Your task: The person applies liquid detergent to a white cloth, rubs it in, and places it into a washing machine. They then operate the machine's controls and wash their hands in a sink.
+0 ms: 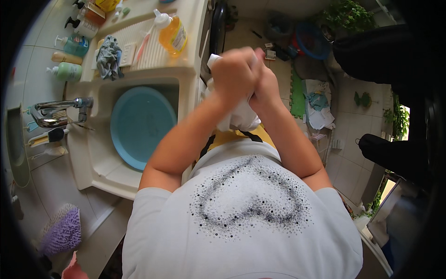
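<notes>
Both of my hands are raised in front of my waist, to the right of the sink's edge. My left hand (234, 71), slightly blurred, is closed in a fist around a white cloth (243, 115). Pressed close beside it, my right hand (267, 83) grips the same cloth. One end of the fabric sticks out past the left fist, and a larger bunched part hangs below the hands. Most of the fingers on the far side are hidden.
Left of me, a blue basin (143, 127) sits in a laundry sink (190, 78) with a chrome faucet (57, 110). A bottle of yellow liquid (173, 36), a grey rag (109, 57) and a brush (143, 47) lie on its ribbed washboard. Pump bottles (69, 72) line the wall.
</notes>
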{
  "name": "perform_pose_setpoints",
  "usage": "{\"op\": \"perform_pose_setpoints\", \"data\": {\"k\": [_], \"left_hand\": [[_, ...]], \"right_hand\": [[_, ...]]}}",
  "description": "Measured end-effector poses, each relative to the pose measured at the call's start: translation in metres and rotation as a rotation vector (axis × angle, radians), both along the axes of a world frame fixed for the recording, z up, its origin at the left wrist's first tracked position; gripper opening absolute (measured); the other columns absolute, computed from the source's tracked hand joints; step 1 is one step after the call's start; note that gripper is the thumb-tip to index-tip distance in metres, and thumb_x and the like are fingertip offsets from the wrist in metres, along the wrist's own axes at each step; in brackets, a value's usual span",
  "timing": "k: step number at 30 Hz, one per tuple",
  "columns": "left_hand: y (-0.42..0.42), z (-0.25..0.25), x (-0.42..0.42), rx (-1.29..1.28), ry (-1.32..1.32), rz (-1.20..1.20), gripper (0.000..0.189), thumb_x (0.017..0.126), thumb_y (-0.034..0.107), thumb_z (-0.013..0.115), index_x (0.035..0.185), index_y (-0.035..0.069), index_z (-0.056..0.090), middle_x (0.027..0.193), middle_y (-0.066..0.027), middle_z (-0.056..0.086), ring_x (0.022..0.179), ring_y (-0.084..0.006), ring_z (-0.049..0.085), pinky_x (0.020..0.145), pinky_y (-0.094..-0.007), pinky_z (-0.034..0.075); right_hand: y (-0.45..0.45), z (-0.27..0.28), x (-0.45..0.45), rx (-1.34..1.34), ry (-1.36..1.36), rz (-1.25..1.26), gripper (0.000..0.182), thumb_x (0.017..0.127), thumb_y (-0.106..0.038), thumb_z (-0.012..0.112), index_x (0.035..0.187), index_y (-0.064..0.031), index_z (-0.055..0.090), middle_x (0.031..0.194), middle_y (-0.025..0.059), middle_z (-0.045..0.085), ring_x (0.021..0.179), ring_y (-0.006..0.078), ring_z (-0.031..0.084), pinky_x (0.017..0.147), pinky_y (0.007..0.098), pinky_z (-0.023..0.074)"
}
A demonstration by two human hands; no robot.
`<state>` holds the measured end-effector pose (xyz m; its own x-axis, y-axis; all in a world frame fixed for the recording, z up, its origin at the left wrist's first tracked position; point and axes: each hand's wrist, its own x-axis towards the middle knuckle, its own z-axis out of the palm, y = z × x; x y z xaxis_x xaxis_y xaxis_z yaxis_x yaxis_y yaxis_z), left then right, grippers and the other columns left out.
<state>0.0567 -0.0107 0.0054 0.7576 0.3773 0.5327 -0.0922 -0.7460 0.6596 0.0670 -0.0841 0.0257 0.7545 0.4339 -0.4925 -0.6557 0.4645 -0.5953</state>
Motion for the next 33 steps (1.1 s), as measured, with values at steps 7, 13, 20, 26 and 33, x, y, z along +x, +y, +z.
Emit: {"op": "perform_pose_setpoints", "data": {"k": [7,13,20,26,33], "left_hand": [[-0.020,0.004,-0.017,-0.140,0.024,-0.098,0.038,0.088,0.027,0.053,0.059,0.002,0.054,0.051,-0.0173,0.047,0.045,-0.0299,0.047,0.045,-0.0390,0.036],[-0.008,0.014,-0.002,-0.235,0.000,-0.046,0.039,0.088,0.026,0.055,0.057,0.002,0.052,0.053,-0.0156,0.048,0.048,-0.0332,0.048,0.047,-0.0389,0.037],[0.036,0.012,0.025,-0.365,0.181,-0.109,0.043,0.087,0.034,0.058,0.057,0.005,0.053,0.049,-0.0071,0.048,0.047,-0.0202,0.047,0.047,-0.0350,0.036],[0.054,-0.012,-0.018,-1.021,0.501,-0.529,0.034,0.085,0.036,0.065,0.077,0.003,0.062,0.067,0.0025,0.056,0.060,-0.0054,0.047,0.055,-0.0238,0.038],[0.042,0.008,-0.035,-1.354,0.626,-0.761,0.030,0.083,0.029,0.068,0.096,0.002,0.063,0.083,-0.0024,0.063,0.071,-0.0080,0.059,0.067,-0.0228,0.048]], "right_hand": [[-0.023,-0.060,0.042,0.598,-0.192,0.280,0.030,0.097,-0.030,0.042,0.087,-0.0066,0.059,0.079,0.0034,0.060,0.068,0.0107,0.053,0.061,0.0257,0.0449],[-0.002,-0.021,0.014,0.074,-0.137,0.024,0.032,0.098,-0.029,0.041,0.081,-0.0066,0.056,0.075,0.0021,0.057,0.067,0.0108,0.054,0.059,0.0299,0.0456],[-0.005,0.020,0.005,-0.144,-0.038,0.174,0.034,0.094,-0.036,0.050,0.083,-0.0055,0.058,0.075,0.0027,0.059,0.070,0.0140,0.058,0.064,0.0286,0.0479],[-0.055,-0.008,0.050,-0.071,-0.124,0.327,0.037,0.092,-0.044,0.052,0.084,-0.0088,0.059,0.073,0.0000,0.060,0.064,0.0082,0.054,0.057,0.0239,0.0442],[-0.087,-0.031,0.042,-0.313,-0.550,0.527,0.038,0.082,-0.025,0.067,0.113,-0.0054,0.055,0.104,0.0058,0.060,0.097,0.0129,0.056,0.086,0.0267,0.0450]]}}
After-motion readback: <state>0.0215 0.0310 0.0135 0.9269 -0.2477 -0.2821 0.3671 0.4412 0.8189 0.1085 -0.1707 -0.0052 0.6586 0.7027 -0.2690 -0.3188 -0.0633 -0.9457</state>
